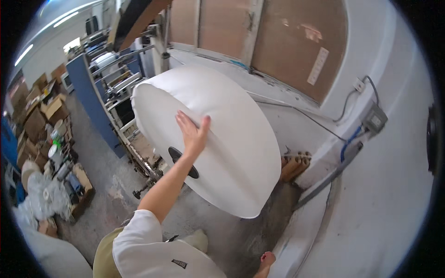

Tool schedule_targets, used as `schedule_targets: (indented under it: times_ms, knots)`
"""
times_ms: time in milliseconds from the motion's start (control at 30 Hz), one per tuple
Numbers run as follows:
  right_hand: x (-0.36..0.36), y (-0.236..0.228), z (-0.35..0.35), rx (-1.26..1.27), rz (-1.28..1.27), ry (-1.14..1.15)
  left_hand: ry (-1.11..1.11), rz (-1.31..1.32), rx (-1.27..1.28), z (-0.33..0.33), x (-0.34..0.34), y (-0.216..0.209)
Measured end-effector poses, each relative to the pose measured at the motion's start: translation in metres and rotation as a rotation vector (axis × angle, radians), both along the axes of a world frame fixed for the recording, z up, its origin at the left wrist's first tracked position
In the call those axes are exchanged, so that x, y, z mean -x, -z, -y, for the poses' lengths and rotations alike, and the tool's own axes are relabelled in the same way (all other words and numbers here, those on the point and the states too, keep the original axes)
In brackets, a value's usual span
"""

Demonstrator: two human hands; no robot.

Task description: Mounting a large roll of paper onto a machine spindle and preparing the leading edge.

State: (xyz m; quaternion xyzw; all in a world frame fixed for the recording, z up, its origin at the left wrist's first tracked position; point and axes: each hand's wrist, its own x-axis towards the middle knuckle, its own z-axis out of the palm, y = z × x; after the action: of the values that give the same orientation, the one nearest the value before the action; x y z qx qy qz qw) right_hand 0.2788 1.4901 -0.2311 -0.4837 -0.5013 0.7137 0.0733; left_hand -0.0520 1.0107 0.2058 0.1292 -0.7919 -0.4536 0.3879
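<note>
A very large white roll [232, 134] fills the middle of the head view, its near end face tilted towards me. A black core [175, 154] shows in that end face, partly covered by my forearm. My left hand [193, 135] lies against the white surface, fingers spread and thumb apart, pressing on it without gripping. Low on the right, away from the roll, my right hand [266, 259] hangs beside my body. Its fingers look curled in, and nothing shows in them.
Left of the roll stands a machine frame with blue side panels [95, 106] and metal rollers. Cardboard boxes [54, 109] and plastic wrap [51, 197] line the floor at far left. A white wall with a grey electrical box [374, 119] and several brown tubes [295, 166] border the right.
</note>
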Motion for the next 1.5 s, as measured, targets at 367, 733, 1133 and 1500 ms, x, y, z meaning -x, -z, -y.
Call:
schedule_targets:
  times_ms: [367,733,1133,1500]
  knots:
    - [0.202,-0.002,-0.149,-0.399,-0.178,-0.316,0.109,-0.215,0.216,-0.136,-0.048,0.039]
    - [0.341,-0.126,-0.127,-0.273,-0.092,-0.711,0.223,-0.078,0.290,-0.192,-0.118,0.170]
    - [0.518,-0.180,-0.006,-0.048,-0.318,-1.130,-0.239,-0.165,-0.674,-0.156,-0.115,0.133]
    - [0.577,-0.289,0.078,0.473,-0.489,-1.549,-0.176,-0.281,-0.631,-0.107,-0.040,-0.016]
